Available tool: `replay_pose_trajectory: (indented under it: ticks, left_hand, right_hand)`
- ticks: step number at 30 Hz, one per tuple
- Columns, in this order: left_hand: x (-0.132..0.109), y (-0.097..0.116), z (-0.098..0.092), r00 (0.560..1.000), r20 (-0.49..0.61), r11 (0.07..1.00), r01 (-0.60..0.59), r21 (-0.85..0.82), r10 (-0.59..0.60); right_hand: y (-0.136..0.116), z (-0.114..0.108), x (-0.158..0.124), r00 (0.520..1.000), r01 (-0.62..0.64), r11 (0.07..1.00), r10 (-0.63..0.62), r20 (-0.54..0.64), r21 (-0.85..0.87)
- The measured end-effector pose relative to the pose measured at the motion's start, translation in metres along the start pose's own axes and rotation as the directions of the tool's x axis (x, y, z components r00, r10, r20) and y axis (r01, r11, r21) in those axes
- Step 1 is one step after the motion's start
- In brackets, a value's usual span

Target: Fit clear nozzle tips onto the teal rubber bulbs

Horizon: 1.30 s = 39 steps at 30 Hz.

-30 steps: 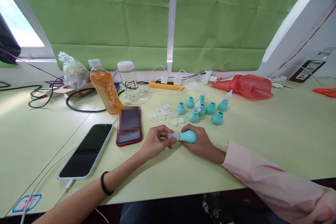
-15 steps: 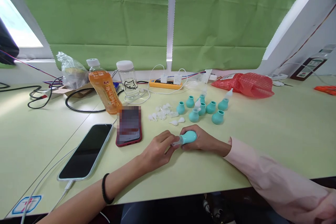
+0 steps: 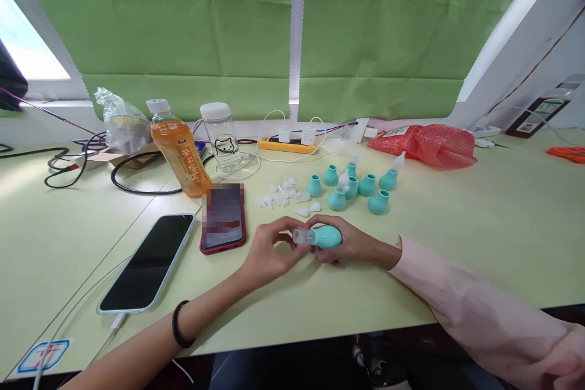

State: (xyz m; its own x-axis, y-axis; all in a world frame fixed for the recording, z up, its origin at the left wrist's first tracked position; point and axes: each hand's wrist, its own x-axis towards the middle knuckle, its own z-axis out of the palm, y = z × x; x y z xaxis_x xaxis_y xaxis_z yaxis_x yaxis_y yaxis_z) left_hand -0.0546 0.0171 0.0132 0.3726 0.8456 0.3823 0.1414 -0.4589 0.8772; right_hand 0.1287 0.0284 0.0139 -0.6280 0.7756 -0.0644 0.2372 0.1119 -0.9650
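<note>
My right hand (image 3: 354, 245) grips a teal rubber bulb (image 3: 328, 236) lying sideways just above the table. Its clear plastic tip (image 3: 301, 236) points left, and my left hand (image 3: 270, 251) pinches that tip with thumb and fingers. Behind the hands stand several more teal bulbs (image 3: 361, 186), some with clear tips fitted. A scatter of loose clear tips (image 3: 283, 196) lies to their left.
A red-cased phone (image 3: 223, 217) and a larger dark phone (image 3: 148, 262) on a cable lie to the left. An orange drink bottle (image 3: 179, 149), a clear cup (image 3: 222, 137), a power strip (image 3: 286, 144), cables and a red bag (image 3: 427, 145) line the back.
The bulb has gone from tilted with its tip down back to level. My left fingers stay on the clear tip and both hands have shifted slightly.
</note>
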Motion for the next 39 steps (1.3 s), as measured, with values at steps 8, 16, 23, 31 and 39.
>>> replay_pose_trajectory:
  ticks: [8,16,23,31,39]
  left_hand:
    - [0.007,-0.007,-0.004,0.939,-0.338,0.997,0.075,0.021,-0.063]
    - [0.004,-0.008,0.001,0.984,-0.17,0.997,0.068,0.041,-0.06]
    - [0.004,-0.005,0.0,0.996,-0.09,0.928,0.013,0.372,0.022]
    - [0.004,-0.004,0.0,1.0,0.011,0.873,0.012,0.488,-0.02]
    - [0.001,0.0,-0.001,0.995,0.099,0.886,-0.055,0.46,0.01]
  right_hand:
    - [0.012,-0.007,0.007,0.816,0.232,0.512,-0.566,-0.121,-0.827]
    - [0.021,-0.003,0.029,0.902,0.062,0.175,-0.432,-0.02,-0.983]
    - [0.024,-0.005,0.03,0.74,0.181,0.441,-0.65,-0.173,-0.879]
    - [-0.006,0.012,0.013,0.712,0.458,0.888,-0.392,-0.583,-0.038]
    - [-0.006,0.004,0.014,0.888,0.33,0.904,-0.198,-0.416,0.273]
